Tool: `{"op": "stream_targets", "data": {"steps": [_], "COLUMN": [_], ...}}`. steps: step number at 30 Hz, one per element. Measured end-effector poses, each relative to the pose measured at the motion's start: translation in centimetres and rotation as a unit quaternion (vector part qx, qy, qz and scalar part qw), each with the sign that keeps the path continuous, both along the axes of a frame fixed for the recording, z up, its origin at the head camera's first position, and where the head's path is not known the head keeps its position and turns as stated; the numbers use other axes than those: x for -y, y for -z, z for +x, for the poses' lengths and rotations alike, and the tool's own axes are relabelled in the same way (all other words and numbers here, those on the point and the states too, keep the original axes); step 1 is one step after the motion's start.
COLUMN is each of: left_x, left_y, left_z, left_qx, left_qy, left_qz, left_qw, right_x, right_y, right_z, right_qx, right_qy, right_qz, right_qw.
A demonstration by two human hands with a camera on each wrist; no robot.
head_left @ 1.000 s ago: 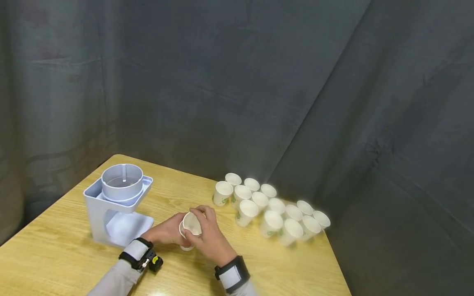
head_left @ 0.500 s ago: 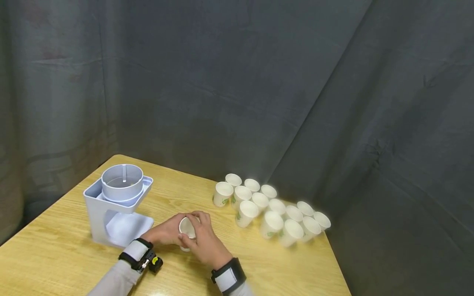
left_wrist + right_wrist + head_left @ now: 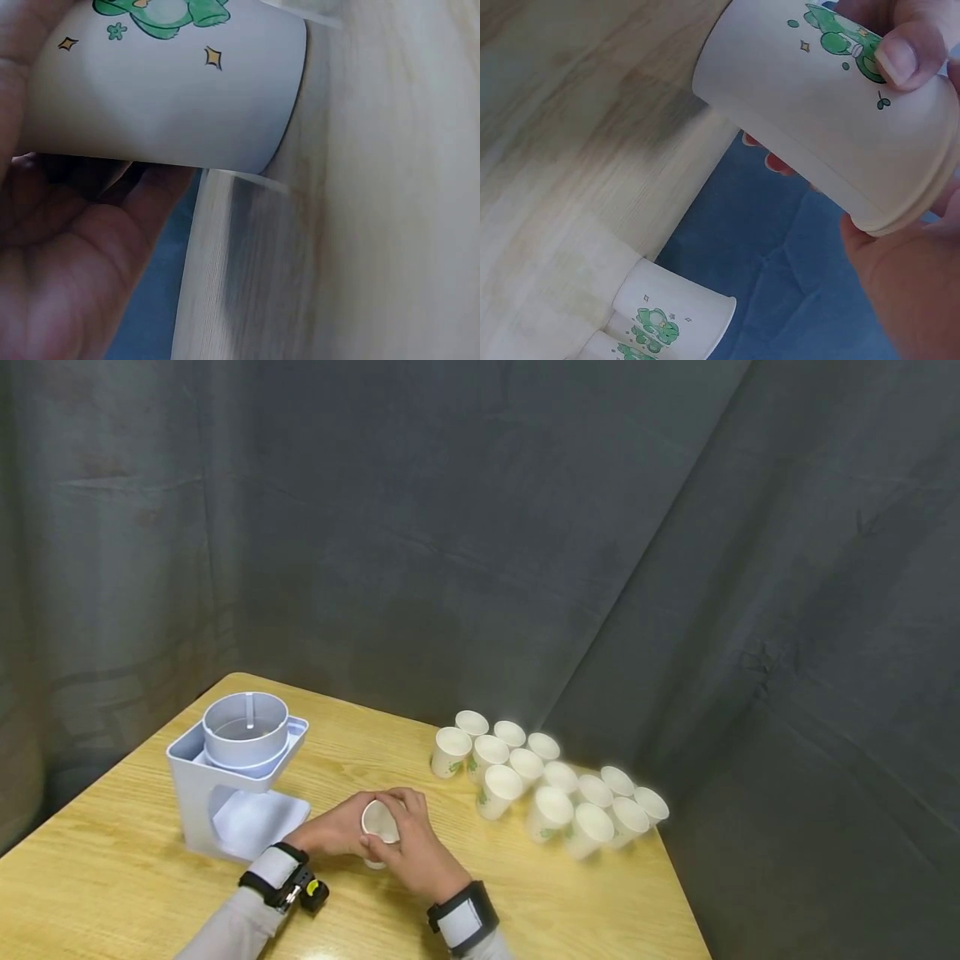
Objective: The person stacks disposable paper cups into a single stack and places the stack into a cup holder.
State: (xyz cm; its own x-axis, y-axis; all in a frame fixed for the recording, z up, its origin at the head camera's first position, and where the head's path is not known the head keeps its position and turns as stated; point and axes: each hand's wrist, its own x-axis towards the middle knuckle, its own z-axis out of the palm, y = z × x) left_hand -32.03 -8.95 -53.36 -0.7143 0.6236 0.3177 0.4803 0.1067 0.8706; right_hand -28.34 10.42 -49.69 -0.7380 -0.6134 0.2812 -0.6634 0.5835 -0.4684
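Between my two hands a pair of nested white paper cups [image 3: 380, 823] stands upright on the wooden table; their rims lie close together, looking like a doubled lip in the right wrist view. Green cartoon animals and small yellow stars decorate the outer cup [image 3: 165, 97]. My left hand [image 3: 341, 828] grips its side from the left, with the far fingers hidden behind it. From the right, my right hand [image 3: 422, 852] holds the top at the rim, fingers over the far side and thumb on the near side.
Left of the hands stands a pale dispenser-like stand [image 3: 197, 802] with a round open bowl [image 3: 247, 739] on top. Several upright paper cups [image 3: 501, 789] are grouped at the table's [image 3: 600, 914] back right. Dark curtains [image 3: 420, 527] hang behind the table edge.
The right hand has lowered its cup down and left into the cup in the left hand, so two offset rims became one. Over the last half second the hands stay nearly still.
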Motion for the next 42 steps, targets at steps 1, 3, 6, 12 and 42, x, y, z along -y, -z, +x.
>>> {"op": "stream_targets", "data": {"steps": [1,3,6,12,42], "left_x": [0.0,0.1,0.0,-0.2,-0.2], "left_y": [0.0,0.0,-0.1,-0.1,0.0], "left_z": [0.0,0.1,0.2,0.3,0.2], "left_qx": [0.000,0.000,0.008,0.041,0.049], "left_qy": [0.000,-0.005,-0.019,-0.033,-0.036], "left_qz": [0.001,-0.004,-0.015,-0.012,-0.009], "left_qw": [1.0000,1.0000,0.9997,0.9985,0.9981], "right_x": [-0.1,-0.3,-1.1,-4.5,-11.3], "right_y": [0.0,-0.1,-0.6,-1.2,1.5], "right_z": [-0.1,-0.3,-0.9,-2.9,-6.2], "right_qx": [0.002,0.012,0.020,-0.032,-0.056], "right_qy": [-0.003,-0.005,0.008,0.100,0.250], "right_qz": [-0.004,-0.014,-0.030,-0.019,0.038], "right_qw": [1.0000,0.9998,0.9993,0.9943,0.9659]}}
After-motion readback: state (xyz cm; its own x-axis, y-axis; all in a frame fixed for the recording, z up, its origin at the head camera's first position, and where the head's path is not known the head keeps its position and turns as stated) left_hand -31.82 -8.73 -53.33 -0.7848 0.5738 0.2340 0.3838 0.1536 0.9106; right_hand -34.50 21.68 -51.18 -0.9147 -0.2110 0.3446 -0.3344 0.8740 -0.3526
